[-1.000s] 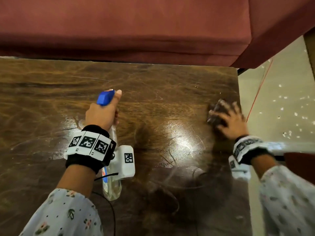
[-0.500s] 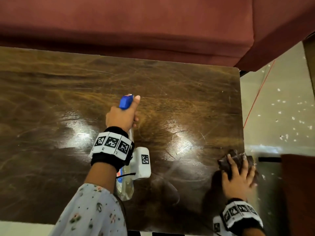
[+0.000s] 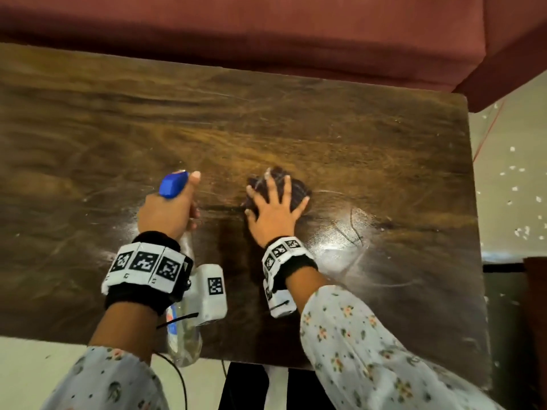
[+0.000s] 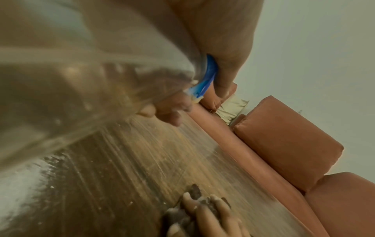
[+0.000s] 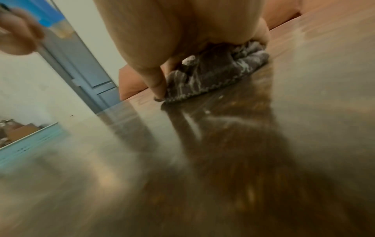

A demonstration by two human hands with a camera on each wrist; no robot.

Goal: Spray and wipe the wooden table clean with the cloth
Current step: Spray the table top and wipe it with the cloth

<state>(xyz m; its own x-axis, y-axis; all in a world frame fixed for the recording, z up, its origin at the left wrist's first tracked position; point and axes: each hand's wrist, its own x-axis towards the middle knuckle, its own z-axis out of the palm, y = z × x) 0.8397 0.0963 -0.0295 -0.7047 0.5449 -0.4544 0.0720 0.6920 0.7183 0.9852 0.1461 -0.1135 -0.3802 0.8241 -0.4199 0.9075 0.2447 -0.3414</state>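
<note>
Mid-task: the right hand (image 3: 273,213) pressed the cloth (image 3: 296,187) flat-fingered at frame centre, the left hand (image 3: 165,213) gripped the bottle (image 3: 183,335) — streaks showed the table (image 3: 384,173) only partly wiped.

Right hand (image 3: 273,207) covers most of the cloth (image 3: 296,189).

Dark, glossy wooden table (image 3: 325,137), grain running side to side, bright glare patches and pale smeared streaks across its top. Lying directly on it near the middle is a crumpled dark cloth (image 3: 297,189), bunched and flecked with white. The table's far edge sits just beside a reddish sofa (image 3: 266,31).
</note>
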